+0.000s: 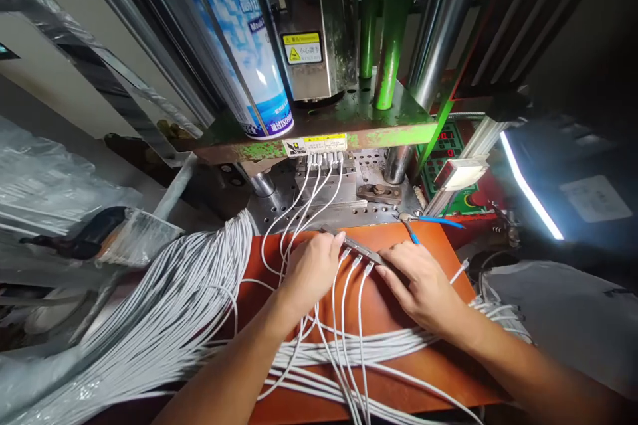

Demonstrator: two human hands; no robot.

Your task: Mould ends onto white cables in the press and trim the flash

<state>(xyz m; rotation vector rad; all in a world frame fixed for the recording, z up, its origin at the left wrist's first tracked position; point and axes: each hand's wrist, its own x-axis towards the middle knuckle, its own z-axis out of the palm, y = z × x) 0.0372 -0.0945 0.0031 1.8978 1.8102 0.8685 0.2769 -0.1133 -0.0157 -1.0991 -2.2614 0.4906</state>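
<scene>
Bare forearms (224, 372) reach in from seven and four o'clock, ending in two hands that share one narrow metal bar (363, 251). It lies just below centre, toward five o'clock, above an orange board (389, 312). The left hand (314, 265), at six o'clock, pinches the bar's far-left end between thumb and curled fingers; the right hand (423, 282), at four o'clock, pinches the near-right end, thumb below and fingers above. Between them, three white cable plugs (369, 268) sit along the bar's near edge, their cords trailing toward six o'clock. Whether more plugs hide under the left fingers, I cannot tell.

To handle this well, keep both ends supported so that the bar does not twist, and leave the cords slack, since a tug could tilt a plug. Check that each plug sits square and equally deep, nudging the body rather than the cord. Fingertips are best kept off the plug faces.

Loose cables (349, 348) cross the board beneath the hands and could snag. Near the centre, more cables run into a metal mould block (331, 186); blue-handled pliers (438, 220) rest between three and four o'clock, and a thick cable bundle (169, 292) lies at eight.
</scene>
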